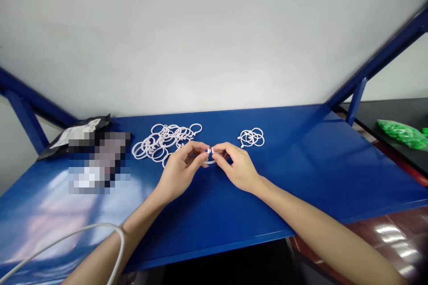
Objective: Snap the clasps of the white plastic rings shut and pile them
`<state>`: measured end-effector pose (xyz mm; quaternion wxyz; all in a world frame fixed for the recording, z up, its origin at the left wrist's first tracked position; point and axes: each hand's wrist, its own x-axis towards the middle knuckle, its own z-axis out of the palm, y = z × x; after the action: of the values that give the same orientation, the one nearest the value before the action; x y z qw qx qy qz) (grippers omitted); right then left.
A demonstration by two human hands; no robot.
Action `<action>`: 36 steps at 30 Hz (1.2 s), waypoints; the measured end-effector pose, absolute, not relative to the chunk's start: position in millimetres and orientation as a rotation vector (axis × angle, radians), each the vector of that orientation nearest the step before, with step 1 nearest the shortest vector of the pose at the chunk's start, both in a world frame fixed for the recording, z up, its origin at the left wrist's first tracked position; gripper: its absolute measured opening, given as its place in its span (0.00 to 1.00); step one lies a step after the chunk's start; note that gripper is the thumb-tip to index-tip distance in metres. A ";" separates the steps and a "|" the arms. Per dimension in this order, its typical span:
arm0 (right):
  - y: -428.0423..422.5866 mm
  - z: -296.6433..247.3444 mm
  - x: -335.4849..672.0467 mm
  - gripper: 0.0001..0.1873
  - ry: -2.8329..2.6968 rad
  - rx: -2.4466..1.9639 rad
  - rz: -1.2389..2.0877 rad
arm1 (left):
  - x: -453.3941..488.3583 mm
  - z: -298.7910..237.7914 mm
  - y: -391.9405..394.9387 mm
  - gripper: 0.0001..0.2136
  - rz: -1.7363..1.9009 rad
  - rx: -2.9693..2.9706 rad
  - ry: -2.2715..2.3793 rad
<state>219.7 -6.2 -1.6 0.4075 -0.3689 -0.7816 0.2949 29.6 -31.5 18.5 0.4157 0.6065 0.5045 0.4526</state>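
Between my two hands is a white plastic ring (210, 161) with its ends apart at the top. My left hand (182, 167) pinches one end between thumb and fingers, and my right hand (236, 164) pinches the other. Fingers hide much of the ring's sides. Just behind and left of my left hand lies a loose pile of white rings (160, 140), many overlapping. A smaller cluster of several white rings (252, 137) rests beyond my right hand.
The blue tabletop (301, 151) meets a pale wall behind. At the left lie a black package (67, 138) with a white label and a blurred-out item (103, 160). A white cable (80, 230) crosses by my left forearm. Green bagged items (403, 133) sit on a dark surface at right.
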 end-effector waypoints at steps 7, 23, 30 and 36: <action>-7.2 4.1 220.6 0.08 -2.013 -0.892 0.710 | 30.6 16.0 -33.5 0.11 1.190 1.494 1.276; -9.5 13.6 231.1 0.10 -2.125 -0.806 0.773 | 32.4 13.8 -37.0 0.08 1.236 1.494 1.116; -13.1 16.4 237.2 0.10 -2.164 -0.807 0.898 | 31.9 15.3 -39.5 0.06 1.186 1.836 1.137; -1.4 10.4 236.8 0.11 -2.285 -1.023 0.470 | -9.0 31.9 -20.5 0.13 0.800 2.322 1.577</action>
<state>236.8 -1.4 10.4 0.2928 -0.3838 -0.8578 0.1765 -9.0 -20.5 31.9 0.1114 0.7907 0.5369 0.2723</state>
